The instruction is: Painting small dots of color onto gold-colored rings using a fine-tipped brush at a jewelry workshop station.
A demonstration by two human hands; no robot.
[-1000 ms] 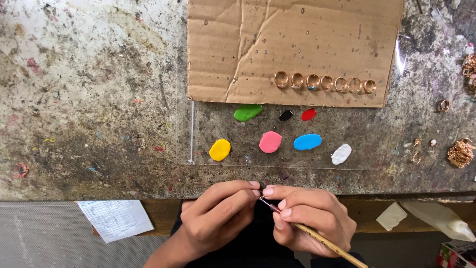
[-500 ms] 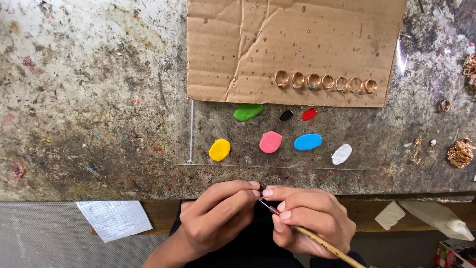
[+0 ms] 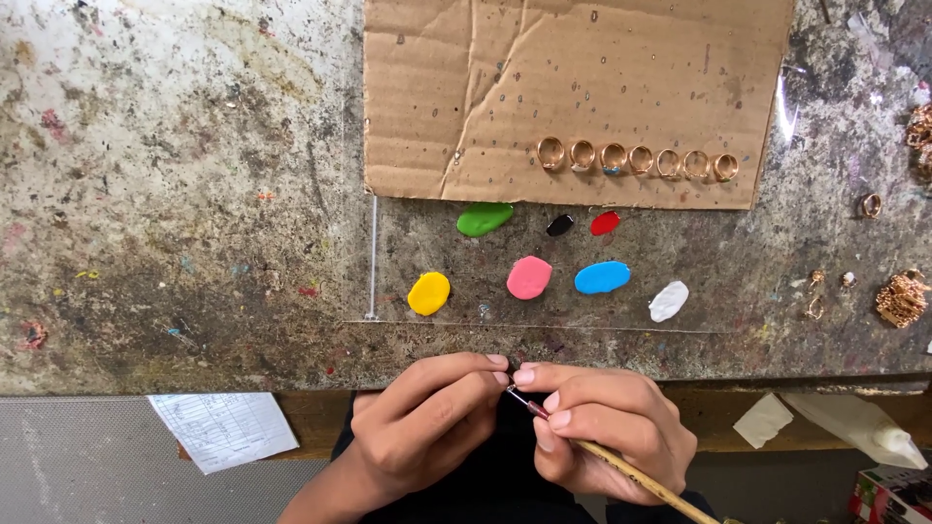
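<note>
Left half of worktop [image 3: 175,194] open, I see free passage there. Ahead of hands: paint blobs [image 3: 529,278] on clear sheet, then cardboard [image 3: 466,87] carrying row of rings [image 3: 636,158]. Right edge cluttered with loose jewellery [image 3: 901,299].

Brush [image 3: 621,470] tip hidden between pinching fingers [image 3: 505,361]; handle leaves bottom edge

Bright, even light falls from above across the tabletop [image 3: 175,194], and shadows are soft and short, darkest under its front edge. A clear plastic sheet [image 3: 786,97] shows white glare at upper right. Focus is sharp throughout, with slight bending toward the corners.
</note>
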